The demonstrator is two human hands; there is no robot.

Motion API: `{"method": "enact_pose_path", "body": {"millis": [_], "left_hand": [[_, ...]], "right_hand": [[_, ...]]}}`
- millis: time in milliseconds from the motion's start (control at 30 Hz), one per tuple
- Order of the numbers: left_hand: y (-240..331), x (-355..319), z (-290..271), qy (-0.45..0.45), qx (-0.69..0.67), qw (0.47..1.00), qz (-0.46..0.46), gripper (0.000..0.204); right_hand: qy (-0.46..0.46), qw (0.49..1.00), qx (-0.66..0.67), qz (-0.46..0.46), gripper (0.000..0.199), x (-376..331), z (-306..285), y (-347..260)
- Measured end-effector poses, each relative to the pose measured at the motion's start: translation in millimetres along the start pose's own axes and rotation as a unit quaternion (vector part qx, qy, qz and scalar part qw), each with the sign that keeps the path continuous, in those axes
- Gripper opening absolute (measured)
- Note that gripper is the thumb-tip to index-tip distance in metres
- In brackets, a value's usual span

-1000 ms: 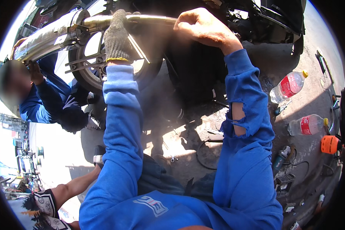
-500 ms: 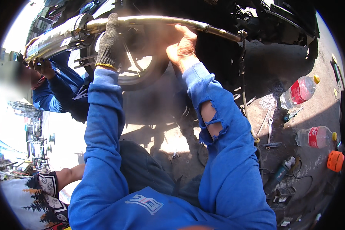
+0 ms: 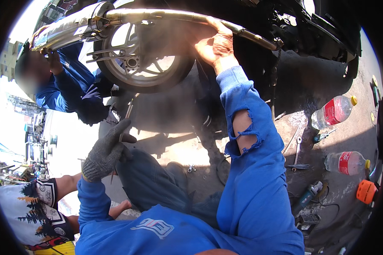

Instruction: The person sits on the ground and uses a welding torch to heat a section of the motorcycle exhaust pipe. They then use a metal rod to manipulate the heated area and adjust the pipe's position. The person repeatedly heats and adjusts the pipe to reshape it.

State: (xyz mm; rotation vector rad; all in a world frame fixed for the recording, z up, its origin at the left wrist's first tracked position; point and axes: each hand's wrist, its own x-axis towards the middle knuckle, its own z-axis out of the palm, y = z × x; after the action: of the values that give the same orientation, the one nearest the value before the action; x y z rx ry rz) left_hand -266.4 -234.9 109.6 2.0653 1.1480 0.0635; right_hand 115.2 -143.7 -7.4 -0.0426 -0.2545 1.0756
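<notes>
Risk: pipe (image 3: 170,15) across the wheel (image 3: 144,87)'s top could slip or roll, as the right hand (image 3: 220,46) appears half-open against it, while the left hand (image 3: 106,154), below the wheel, grips a thin rod (image 3: 132,106).

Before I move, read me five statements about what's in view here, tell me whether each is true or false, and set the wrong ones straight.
1. The right hand is bare and is at the metal pipe. True.
2. The left hand is bare too. False: the left hand wears a grey glove.
3. The left hand holds a thin rod. True.
4. Two plastic bottles stand out at the right of the picture. True.
5. Their caps are green. False: both caps are yellow.
</notes>
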Motion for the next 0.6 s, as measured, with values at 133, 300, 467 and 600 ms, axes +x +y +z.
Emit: {"method": "enact_pose_path", "body": {"millis": [133, 300, 467, 600], "left_hand": [[-21.0, -63.3, 27.3, -0.126, 0.138, 0.979, 0.085, 0.054], [-34.1, -102.9, 63.2, -0.260, -0.035, 0.957, -0.127, 0.045], [-23.7, -92.1, 55.0, -0.120, 0.027, 0.991, -0.051, 0.023], [-16.0, -93.2, 58.5, -0.179, 0.204, 0.957, 0.104, 0.019]], "right_hand": [[0.003, 1.000, 0.022, -0.003, 0.034, 0.8, 2.5, 2.9], [-0.032, 0.998, -0.037, 0.036, 0.036, 4.8, 0.4, 9.7], [-0.004, 0.999, -0.024, 0.022, 0.036, -4.9, 10.9, 10.4], [-0.010, 0.998, -0.060, -0.006, 0.053, -19.5, 16.6, 8.4]]}}
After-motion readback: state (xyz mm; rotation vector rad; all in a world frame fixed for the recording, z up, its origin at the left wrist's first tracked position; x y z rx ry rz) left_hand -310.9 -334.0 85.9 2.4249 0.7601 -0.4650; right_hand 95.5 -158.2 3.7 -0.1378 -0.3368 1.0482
